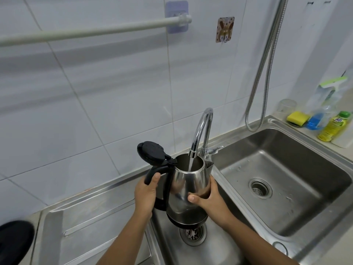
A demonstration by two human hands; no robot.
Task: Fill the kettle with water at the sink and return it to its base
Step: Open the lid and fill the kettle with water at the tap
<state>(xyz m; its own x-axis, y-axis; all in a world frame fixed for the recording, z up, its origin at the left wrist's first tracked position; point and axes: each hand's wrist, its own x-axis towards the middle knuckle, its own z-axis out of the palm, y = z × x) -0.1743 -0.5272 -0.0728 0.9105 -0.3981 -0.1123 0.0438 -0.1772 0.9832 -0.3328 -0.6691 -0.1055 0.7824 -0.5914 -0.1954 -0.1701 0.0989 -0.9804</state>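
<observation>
Steel kettle (191,178), lid (151,153) open, under chrome tap (202,127); left grip (145,196) wraps its black handle (150,174), right grip (210,201) clasps its body; yellow bottle (332,129), label unreadable to us.

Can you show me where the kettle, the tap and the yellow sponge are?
kettle (191,180): head view, on its shiny steel side.
tap (202,121): head view, on the curved spout.
yellow sponge (298,117): head view, on its top face.

Right rear corner: yellow sponge (298,117), green-capped yellow bottle (333,129) near it; blurred tumbler (286,107) behind, apparently glass. Wall: white rail (86,32), metal hose (267,73).
</observation>
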